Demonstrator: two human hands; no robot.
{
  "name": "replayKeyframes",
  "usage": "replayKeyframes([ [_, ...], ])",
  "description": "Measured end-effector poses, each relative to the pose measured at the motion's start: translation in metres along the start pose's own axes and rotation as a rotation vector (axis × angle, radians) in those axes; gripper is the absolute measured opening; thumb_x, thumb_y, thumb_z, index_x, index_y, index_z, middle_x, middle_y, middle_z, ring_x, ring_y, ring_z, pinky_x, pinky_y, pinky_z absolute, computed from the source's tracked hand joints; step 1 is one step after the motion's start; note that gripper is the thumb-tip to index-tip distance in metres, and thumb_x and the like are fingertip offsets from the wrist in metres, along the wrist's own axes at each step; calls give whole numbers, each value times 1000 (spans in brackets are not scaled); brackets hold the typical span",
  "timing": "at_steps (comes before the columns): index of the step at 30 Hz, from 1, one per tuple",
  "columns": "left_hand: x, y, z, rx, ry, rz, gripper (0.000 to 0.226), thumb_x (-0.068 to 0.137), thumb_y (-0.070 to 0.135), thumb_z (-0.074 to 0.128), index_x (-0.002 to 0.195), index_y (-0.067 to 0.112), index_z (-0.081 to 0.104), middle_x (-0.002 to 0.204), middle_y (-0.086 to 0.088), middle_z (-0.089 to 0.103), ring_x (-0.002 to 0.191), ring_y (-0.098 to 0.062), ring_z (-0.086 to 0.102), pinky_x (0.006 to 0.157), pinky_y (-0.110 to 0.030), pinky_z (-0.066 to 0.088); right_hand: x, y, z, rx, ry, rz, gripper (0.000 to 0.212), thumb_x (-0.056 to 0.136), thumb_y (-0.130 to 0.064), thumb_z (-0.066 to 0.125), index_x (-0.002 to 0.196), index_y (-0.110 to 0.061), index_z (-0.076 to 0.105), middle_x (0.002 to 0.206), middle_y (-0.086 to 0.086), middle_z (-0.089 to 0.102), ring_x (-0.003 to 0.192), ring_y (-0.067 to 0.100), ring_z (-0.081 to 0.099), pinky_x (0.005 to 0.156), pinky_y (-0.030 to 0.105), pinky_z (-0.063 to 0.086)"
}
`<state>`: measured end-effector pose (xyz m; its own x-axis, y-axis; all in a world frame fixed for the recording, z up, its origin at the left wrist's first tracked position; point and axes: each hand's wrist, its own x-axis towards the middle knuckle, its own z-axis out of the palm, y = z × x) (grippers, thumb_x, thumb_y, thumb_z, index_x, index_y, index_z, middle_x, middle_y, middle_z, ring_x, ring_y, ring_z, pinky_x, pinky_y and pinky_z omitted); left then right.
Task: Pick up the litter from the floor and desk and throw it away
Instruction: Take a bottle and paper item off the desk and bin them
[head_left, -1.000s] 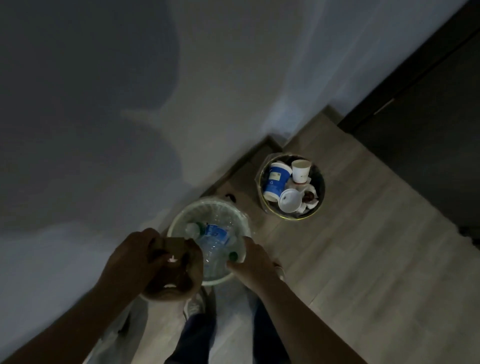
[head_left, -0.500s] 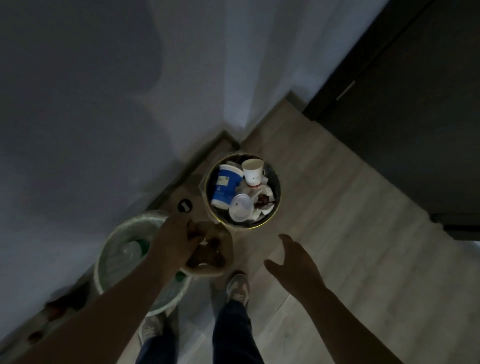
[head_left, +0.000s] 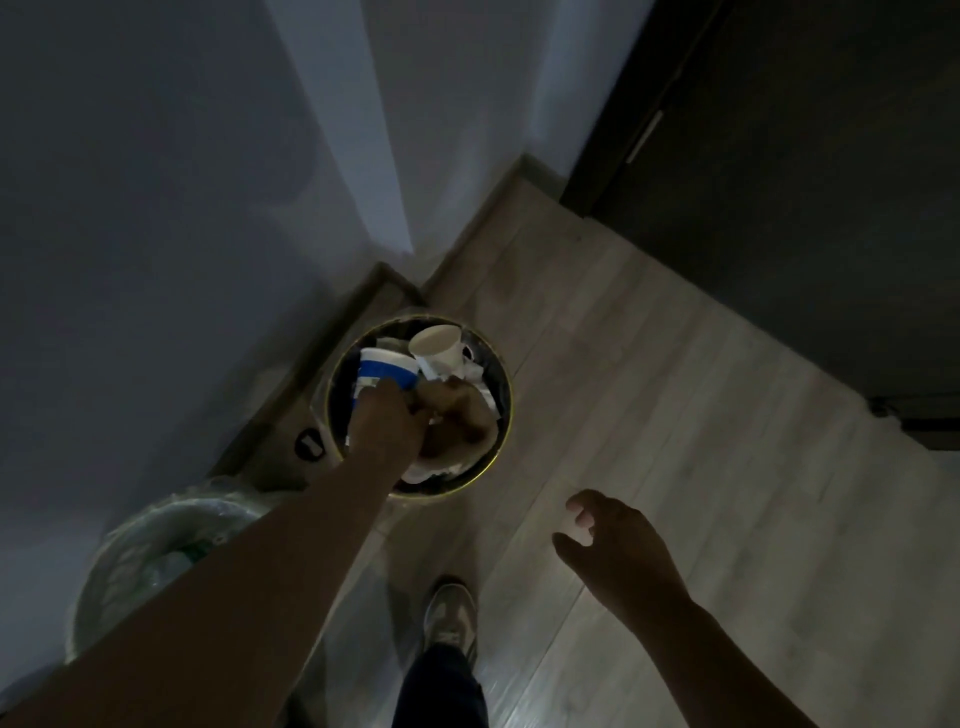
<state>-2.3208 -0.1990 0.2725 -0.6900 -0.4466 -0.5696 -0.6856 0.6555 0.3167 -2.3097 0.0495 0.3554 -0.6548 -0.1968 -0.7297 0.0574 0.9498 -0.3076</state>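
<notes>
Grey shoe (head_left: 451, 616) and a dark trouser leg are seen nearest, on the wooden floor (head_left: 675, 415). Just beyond, the right hand (head_left: 618, 545) is held over bare floor, fingers loosely curled, with nothing evidently in it. To the left, a plastic-lined bin (head_left: 119, 561) is partly hidden by the left forearm; its contents cannot be made out.

Farther on, the left hand (head_left: 384, 423) is pushed down into the gold-rimmed round bin (head_left: 457, 491), where the brown crumpled litter (head_left: 460, 421) is gripped at its near edge, as far as the blur allows. This bin is judged nearly full: a blue-and-white cup (head_left: 387, 369) and a white paper cup (head_left: 436, 343) are piled at its far side. The brown piece may therefore be left perched on top and could slide over the rim once released, unless it is pressed down.

Behind are a pale wall (head_left: 182, 208) and a dark door (head_left: 805, 182).
</notes>
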Motion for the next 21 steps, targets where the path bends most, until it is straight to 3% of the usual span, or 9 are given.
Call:
replayKeyframes([
  [3,7,2,15,99,-34,-25,49,93,30,55,129,2,39,129,-22,44,114,-35,48,92,-38,44,13,8,4,2,2,-1,42,89,-36,62,128,-24,51,120,-5,60,102,5,55,86,19,46],
  [5,7,1,22,120,-21,-5,49,94,28,53,132,2,36,133,-23,39,117,-38,46,95,-42,45,16,11,6,-3,-6,1,42,89,-36,61,128,-23,51,120,-4,60,100,5,54,85,19,45],
  [7,3,0,21,-3,9,-31,51,91,29,57,129,1,37,128,-22,43,111,-36,50,90,-40,45,16,10,6,-9,-20,5,42,89,-36,61,128,-23,51,120,-4,59,101,6,55,85,20,46],
  [10,-5,-6,12,-31,52,68,46,92,34,56,124,4,42,120,-19,51,104,-30,54,84,-36,44,12,3,2,-27,-26,-3,43,89,-37,61,128,-22,51,120,-3,59,101,7,55,86,21,46],
  [15,-28,-17,-24,205,-36,273,56,91,34,59,136,8,39,133,-14,50,119,-26,51,98,-31,39,-3,-23,-17,-87,-13,-30,47,89,-38,60,131,-22,48,123,-2,58,107,10,56,88,22,46],
  [21,-79,-14,-104,296,-123,369,41,94,31,52,131,14,45,126,-6,54,114,-22,54,90,-27,41,-54,-70,-52,-150,9,-73,50,88,-36,61,135,-24,46,127,-2,56,116,13,53,94,26,45],
])
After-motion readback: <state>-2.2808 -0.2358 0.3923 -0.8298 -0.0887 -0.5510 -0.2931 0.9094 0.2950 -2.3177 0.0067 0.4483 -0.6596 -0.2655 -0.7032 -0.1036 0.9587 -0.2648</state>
